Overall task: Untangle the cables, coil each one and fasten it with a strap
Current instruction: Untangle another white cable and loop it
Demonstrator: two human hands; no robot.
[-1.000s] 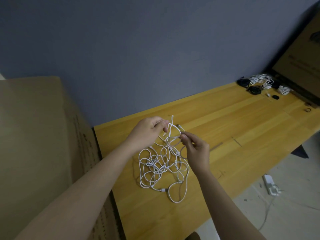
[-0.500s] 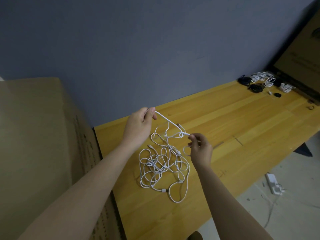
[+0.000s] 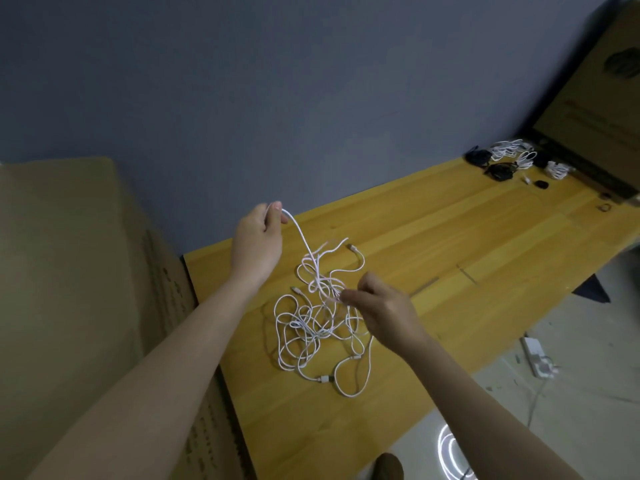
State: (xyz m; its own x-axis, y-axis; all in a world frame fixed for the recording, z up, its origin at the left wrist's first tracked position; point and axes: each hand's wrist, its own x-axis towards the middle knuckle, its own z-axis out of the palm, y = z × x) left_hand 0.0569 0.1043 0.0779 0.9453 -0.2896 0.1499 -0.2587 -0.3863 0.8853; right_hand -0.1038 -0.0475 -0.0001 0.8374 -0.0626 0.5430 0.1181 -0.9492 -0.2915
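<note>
A tangle of white cables (image 3: 311, 327) lies on the left part of the wooden table (image 3: 450, 244). My left hand (image 3: 258, 237) is raised above the table's back edge and pinches the end of one white cable, which runs down to the right into the tangle. My right hand (image 3: 381, 310) hovers at the right side of the heap, fingers curled and pinching strands near its top. Several plug ends stick out of the heap.
A large cardboard box (image 3: 69, 289) stands against the table's left end. At the far right end lie coiled white cables (image 3: 512, 152), black straps (image 3: 498, 169) and a second cardboard box (image 3: 595, 109). A white power adapter (image 3: 536, 356) lies on the floor.
My left hand has lifted up and to the left, drawing one cable out of the tangle. My right hand has dropped lower onto the heap's right side.
</note>
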